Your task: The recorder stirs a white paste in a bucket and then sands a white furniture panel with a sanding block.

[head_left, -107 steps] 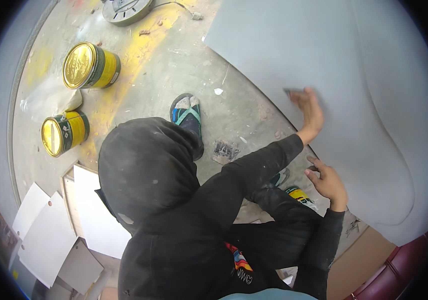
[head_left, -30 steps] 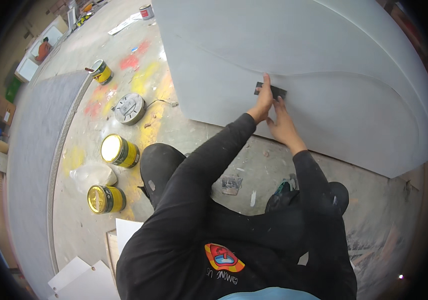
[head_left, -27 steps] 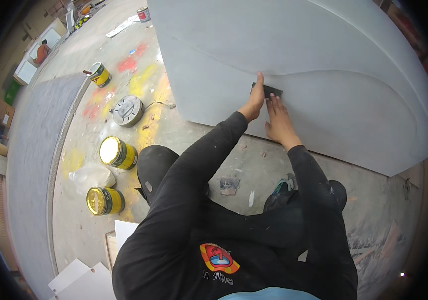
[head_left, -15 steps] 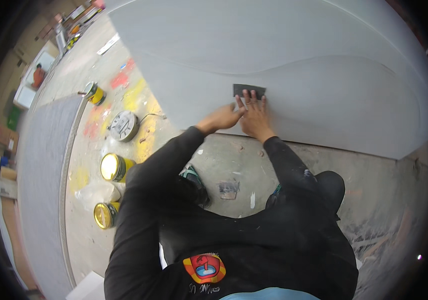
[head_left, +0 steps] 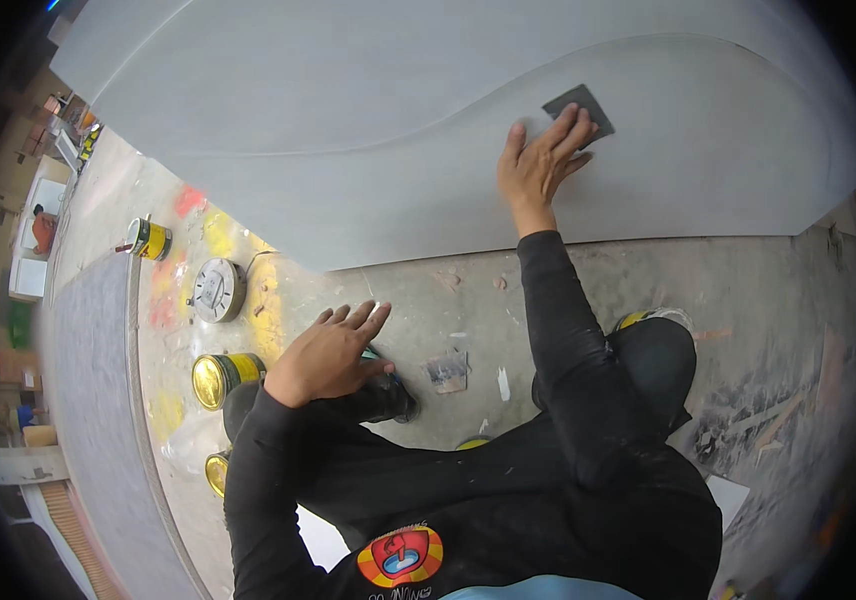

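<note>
My right hand (head_left: 544, 170) reaches out over a large grey panel (head_left: 418, 205). Its fingertips press a small dark sheet of sandpaper (head_left: 599, 112) flat against the panel, thumb held away to the left. The sheet lies tilted, just below a curved raised line that runs across the surface. Part of the sandpaper is hidden under the fingers. Off the panel, my left hand (head_left: 330, 352) hovers near my left knee. Its fingers are stretched and apart, with nothing in them.
Left on the paint-stained floor stand a yellow-and-dark can (head_left: 152, 240), a round grey device (head_left: 219, 290) with a cord and two cans with golden lids, one (head_left: 210, 382) nearer. A long grey board (head_left: 98, 350) lies farther left. A worn patch (head_left: 446, 372) marks the floor between my feet.
My right hand has slid the sandpaper to the right and farther up the panel. My left hand has left the panel and drawn back toward my left knee.
</note>
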{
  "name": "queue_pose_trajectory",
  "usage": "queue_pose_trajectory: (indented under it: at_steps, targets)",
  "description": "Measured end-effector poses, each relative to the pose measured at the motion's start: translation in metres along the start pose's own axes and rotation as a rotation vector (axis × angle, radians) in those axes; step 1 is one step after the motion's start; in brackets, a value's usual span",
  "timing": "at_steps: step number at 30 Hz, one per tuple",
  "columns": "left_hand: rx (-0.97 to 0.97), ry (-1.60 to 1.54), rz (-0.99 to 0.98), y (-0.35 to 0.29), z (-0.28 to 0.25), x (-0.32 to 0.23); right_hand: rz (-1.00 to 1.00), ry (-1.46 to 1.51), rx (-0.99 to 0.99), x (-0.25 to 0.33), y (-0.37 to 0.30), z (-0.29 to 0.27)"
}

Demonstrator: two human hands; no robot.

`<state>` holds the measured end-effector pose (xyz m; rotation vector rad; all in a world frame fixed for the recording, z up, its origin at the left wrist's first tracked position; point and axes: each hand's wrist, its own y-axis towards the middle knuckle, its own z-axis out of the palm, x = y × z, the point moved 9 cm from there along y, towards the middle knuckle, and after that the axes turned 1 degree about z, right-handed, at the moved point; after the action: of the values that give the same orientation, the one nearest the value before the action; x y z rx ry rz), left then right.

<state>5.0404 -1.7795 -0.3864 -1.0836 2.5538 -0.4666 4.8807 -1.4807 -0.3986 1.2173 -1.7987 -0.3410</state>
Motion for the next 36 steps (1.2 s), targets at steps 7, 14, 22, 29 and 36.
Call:
queue_pose_trajectory:
  at_steps: [7,14,22,29,36]
  targets:
    - [0.015,-0.020,-0.008,0.007,-0.003,-0.008,0.184,0.128,0.189,0.031,-0.053,0.043]
    - [-0.004,-0.083,0.068,0.043,-0.014,-0.030,0.098,0.093,0.354,0.014,-0.118,0.085]
    - [0.154,-0.078,0.033,0.061,0.004,-0.026,1.495,1.121,-0.107,-0.240,-0.149,0.098]
    - [0.161,-0.042,0.078,0.092,0.002,-0.050,0.969,0.931,0.272,-0.049,-0.194,0.148]
    - [0.215,-0.082,0.107,0.102,0.014,-0.052,1.199,0.815,-0.019,-0.174,-0.194,0.145]
